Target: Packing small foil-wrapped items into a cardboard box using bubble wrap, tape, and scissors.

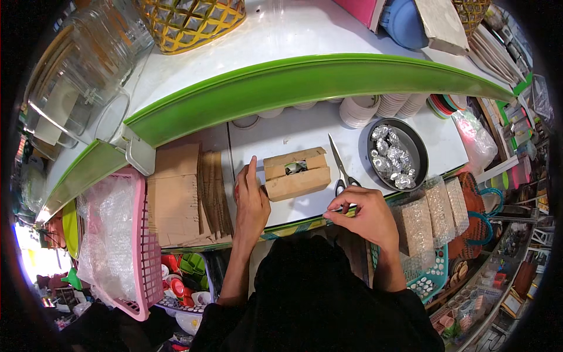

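A small brown cardboard box lies on the white tabletop, its top flaps parted around a gap. Something dark and shiny shows inside. My left hand is at the box's left end, forefinger pointing up. A bit of a red round object shows beside that hand, mostly covered, so its grip is unclear. My right hand hovers by the table's front edge, thumb and forefinger tips close together; whether something thin is between them is not visible. Scissors with black handles lie right of the box, blades slightly apart, handles partly behind my right hand.
Stacked flat cardboard lies at left, beside a pink basket of bubble wrap. A dark round pan holds several foil-like silver pieces. Bubble-wrapped blocks sit at right. A green-edged shelf overhangs the table, with stacked bowls beneath.
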`<state>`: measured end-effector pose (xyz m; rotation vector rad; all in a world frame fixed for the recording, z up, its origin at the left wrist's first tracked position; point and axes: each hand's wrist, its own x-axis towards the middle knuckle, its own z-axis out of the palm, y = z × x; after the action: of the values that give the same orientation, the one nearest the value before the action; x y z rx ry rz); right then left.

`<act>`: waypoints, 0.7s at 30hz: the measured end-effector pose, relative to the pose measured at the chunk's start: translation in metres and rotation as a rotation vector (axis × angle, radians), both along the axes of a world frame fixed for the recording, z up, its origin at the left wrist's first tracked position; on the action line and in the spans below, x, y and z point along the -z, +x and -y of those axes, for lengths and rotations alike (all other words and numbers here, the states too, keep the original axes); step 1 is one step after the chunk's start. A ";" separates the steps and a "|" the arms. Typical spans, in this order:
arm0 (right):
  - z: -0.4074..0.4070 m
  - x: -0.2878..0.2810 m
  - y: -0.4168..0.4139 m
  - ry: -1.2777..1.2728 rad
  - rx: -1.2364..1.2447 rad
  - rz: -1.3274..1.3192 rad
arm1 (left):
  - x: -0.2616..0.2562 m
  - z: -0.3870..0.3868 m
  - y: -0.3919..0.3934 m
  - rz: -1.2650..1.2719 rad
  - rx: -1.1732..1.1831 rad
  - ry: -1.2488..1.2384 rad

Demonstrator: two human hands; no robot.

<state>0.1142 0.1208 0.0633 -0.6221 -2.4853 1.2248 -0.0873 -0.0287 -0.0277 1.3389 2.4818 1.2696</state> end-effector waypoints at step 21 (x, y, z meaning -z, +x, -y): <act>-0.018 0.000 -0.012 0.011 0.037 0.023 | 0.001 -0.015 -0.021 0.192 -0.077 0.175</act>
<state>0.1019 0.1386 0.0633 -0.6794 -2.4864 1.1958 -0.1081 -0.0142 -0.0289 1.1007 2.3586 1.5823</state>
